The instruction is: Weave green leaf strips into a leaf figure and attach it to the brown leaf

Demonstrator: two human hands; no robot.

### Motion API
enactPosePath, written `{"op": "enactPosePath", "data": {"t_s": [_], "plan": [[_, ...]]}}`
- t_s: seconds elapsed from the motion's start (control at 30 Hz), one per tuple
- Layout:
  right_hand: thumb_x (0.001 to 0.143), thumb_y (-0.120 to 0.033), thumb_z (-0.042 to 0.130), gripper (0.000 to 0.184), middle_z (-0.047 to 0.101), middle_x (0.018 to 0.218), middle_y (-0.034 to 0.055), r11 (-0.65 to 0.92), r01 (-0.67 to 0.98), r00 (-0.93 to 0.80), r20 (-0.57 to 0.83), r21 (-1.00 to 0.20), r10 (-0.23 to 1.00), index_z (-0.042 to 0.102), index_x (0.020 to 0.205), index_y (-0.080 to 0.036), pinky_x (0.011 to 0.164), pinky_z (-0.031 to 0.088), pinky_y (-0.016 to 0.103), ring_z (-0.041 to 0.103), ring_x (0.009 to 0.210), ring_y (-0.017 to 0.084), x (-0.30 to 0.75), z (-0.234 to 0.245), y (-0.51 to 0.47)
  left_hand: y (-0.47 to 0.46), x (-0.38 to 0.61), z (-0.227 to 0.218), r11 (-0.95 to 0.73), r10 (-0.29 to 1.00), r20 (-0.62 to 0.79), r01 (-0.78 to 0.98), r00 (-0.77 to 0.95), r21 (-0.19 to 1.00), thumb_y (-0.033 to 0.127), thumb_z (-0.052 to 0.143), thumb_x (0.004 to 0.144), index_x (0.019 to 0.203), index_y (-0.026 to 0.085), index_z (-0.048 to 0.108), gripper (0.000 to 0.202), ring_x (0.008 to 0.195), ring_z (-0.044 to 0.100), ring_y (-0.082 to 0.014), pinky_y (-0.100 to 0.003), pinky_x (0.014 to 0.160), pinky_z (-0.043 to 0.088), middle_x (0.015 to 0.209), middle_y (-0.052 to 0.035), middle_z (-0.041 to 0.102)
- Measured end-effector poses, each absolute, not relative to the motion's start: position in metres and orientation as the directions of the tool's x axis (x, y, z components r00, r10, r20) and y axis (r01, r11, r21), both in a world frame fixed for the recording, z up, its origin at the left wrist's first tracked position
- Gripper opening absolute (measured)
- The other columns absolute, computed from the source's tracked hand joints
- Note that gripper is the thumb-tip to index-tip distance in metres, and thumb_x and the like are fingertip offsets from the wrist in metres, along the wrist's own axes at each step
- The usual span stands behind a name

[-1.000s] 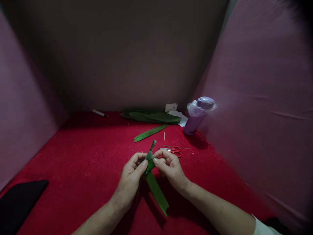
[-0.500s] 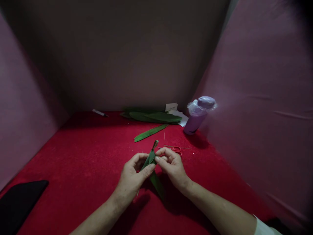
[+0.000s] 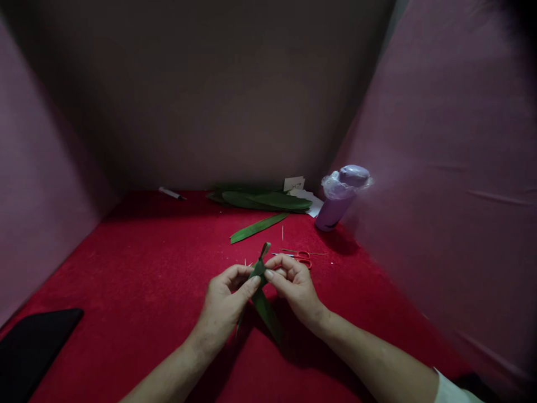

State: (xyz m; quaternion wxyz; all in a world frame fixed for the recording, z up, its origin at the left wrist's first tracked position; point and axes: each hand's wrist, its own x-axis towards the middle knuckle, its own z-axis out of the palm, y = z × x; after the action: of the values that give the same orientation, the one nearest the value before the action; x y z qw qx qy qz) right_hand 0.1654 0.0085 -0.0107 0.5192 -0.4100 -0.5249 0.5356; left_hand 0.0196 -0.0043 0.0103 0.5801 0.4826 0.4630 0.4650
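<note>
Both my hands meet over the middle of the red table (image 3: 126, 268) and pinch one long green leaf strip (image 3: 265, 311). My left hand (image 3: 226, 302) grips the strip's folded upper part between thumb and fingers. My right hand (image 3: 293, 282) pinches the same fold from the right. A short folded tip sticks up above my fingers. The strip's long tail hangs down toward me between my wrists.
Red-handled scissors (image 3: 300, 256) lie just behind my right hand. A loose leaf (image 3: 257, 228) and a pile of leaves (image 3: 262, 200) lie farther back. A purple bottle (image 3: 340, 196) stands at right, a pen (image 3: 171, 194) at back left, a black object (image 3: 29, 347) at front left.
The leaf strip's tail has turned edge-on and looks narrower and darker than a second ago. My fingers have shifted slightly on the fold; both hands stay in the same spot.
</note>
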Motion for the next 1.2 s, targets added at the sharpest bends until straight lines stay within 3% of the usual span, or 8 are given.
{"op": "enactPosePath", "data": {"t_s": [0.3, 0.53, 0.7, 0.9, 1.1, 1.2], "plan": [[0.071, -0.031, 0.064, 0.017, 0.036, 0.045, -0.0095, -0.013, -0.207, -0.169, 0.023, -0.978, 0.985, 0.054, 0.072, -0.016, 0.036, 0.015, 0.018, 0.022, 0.037, 0.003, 0.1655, -0.0080, 0.0081, -0.0057, 0.0179, 0.0112, 0.191, 0.972, -0.165, -0.159, 0.166, 0.969, 0.031, 0.069, 0.068, 0.071, 0.014, 0.063, 0.019, 0.050, 0.047, -0.0071, -0.018, 0.047, 0.036, 0.058, 0.0019, 0.058], [0.071, -0.027, 0.062, 0.015, 0.031, 0.041, -0.0116, -0.144, -0.296, -0.221, -0.079, -0.944, 0.972, 0.052, 0.070, -0.016, 0.034, 0.013, 0.017, 0.019, 0.034, 0.003, 0.1673, -0.0081, 0.0090, -0.0029, 0.0170, 0.0041, 0.277, 0.945, -0.218, -0.241, 0.245, 0.930, 0.032, 0.070, 0.068, 0.072, 0.013, 0.061, 0.021, 0.053, 0.051, -0.0081, -0.019, 0.052, 0.039, 0.060, 0.0009, 0.059], [0.069, -0.029, 0.063, 0.017, 0.030, 0.040, -0.0119, -0.155, -0.281, -0.190, -0.103, -0.947, 0.976, 0.051, 0.069, -0.017, 0.034, 0.013, 0.017, 0.019, 0.034, 0.003, 0.1676, -0.0075, 0.0098, -0.0023, 0.0172, 0.0049, 0.270, 0.945, -0.211, -0.233, 0.249, 0.934, 0.031, 0.071, 0.067, 0.077, 0.013, 0.063, 0.022, 0.060, 0.055, -0.0101, -0.020, 0.057, 0.041, 0.068, -0.0021, 0.064], [0.069, -0.029, 0.064, 0.018, 0.036, 0.042, -0.0103, -0.122, -0.223, -0.175, -0.083, -0.967, 0.981, 0.052, 0.070, -0.016, 0.035, 0.015, 0.016, 0.023, 0.035, 0.003, 0.1664, -0.0063, 0.0091, -0.0041, 0.0187, 0.0109, 0.249, 0.952, -0.196, -0.225, 0.236, 0.942, 0.033, 0.071, 0.067, 0.072, 0.013, 0.062, 0.022, 0.050, 0.045, -0.0059, -0.018, 0.050, 0.037, 0.056, 0.0030, 0.056], [0.069, -0.028, 0.065, 0.018, 0.034, 0.042, -0.0106, -0.064, -0.197, -0.181, -0.028, -0.978, 0.983, 0.053, 0.070, -0.015, 0.035, 0.017, 0.016, 0.023, 0.036, 0.003, 0.1659, -0.0060, 0.0081, -0.0047, 0.0171, 0.0072, 0.287, 0.941, -0.241, -0.181, 0.239, 0.941, 0.035, 0.070, 0.068, 0.074, 0.012, 0.064, 0.024, 0.058, 0.052, -0.0103, -0.021, 0.055, 0.040, 0.065, -0.0017, 0.061], [0.070, -0.030, 0.064, 0.018, 0.037, 0.044, -0.0095, -0.059, -0.185, -0.204, -0.020, -0.981, 0.979, 0.053, 0.071, -0.015, 0.035, 0.018, 0.016, 0.024, 0.036, 0.003, 0.1668, -0.0072, 0.0085, -0.0051, 0.0166, 0.0059, 0.297, 0.937, -0.240, -0.213, 0.255, 0.931, 0.033, 0.069, 0.069, 0.072, 0.012, 0.063, 0.022, 0.054, 0.049, -0.0084, -0.020, 0.051, 0.038, 0.060, 0.0003, 0.058]]}}
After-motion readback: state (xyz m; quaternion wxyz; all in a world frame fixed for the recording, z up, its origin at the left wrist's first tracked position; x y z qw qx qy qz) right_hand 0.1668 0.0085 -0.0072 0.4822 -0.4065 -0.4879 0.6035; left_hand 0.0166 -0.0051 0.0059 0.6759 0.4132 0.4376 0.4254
